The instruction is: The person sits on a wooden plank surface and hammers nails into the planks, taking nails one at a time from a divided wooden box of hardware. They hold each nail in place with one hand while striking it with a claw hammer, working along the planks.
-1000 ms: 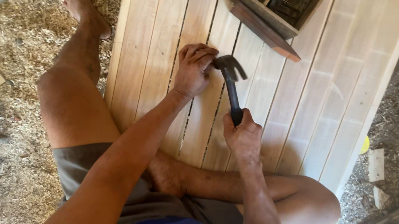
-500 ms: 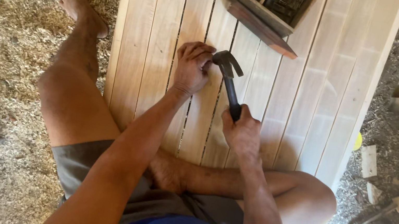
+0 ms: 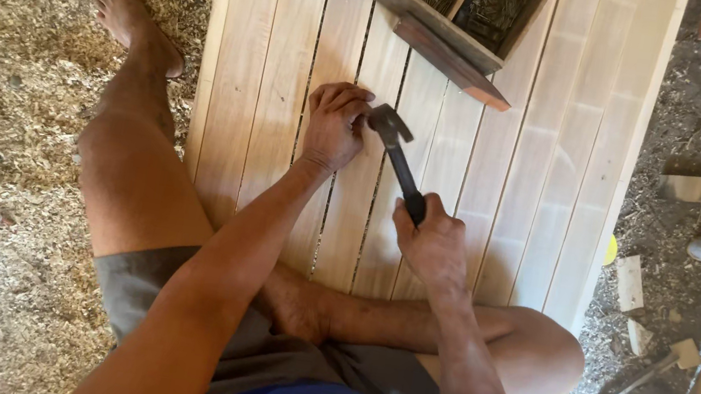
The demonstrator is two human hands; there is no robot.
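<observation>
Fingers of the right hand (image 3: 434, 245) are wrapped tight around the dark handle of a claw hammer (image 3: 399, 160), a closed grip low on the shaft. The hammer slants up and to the left, its metal head just beside the left hand (image 3: 336, 123). That hand rests on the panel of pale wooden slats (image 3: 550, 162), fingertips curled and pinched together close to the hammer head; whatever they pinch is too small to make out, so its grip reads as closed on something unseen.

The panel lies on the ground and runs from the person's lap to the far edge of view. At its far end sits a wooden tray (image 3: 451, 18) with compartments of dark small parts, cut off by the frame. The person sits cross-legged, one bare foot (image 3: 132, 16) stretched out on the sawdust (image 3: 11, 174) at left. At right, on darker dirt, lie small wood offcuts (image 3: 631, 283) and a second hammer-like tool (image 3: 633, 383), partly in shadow.
</observation>
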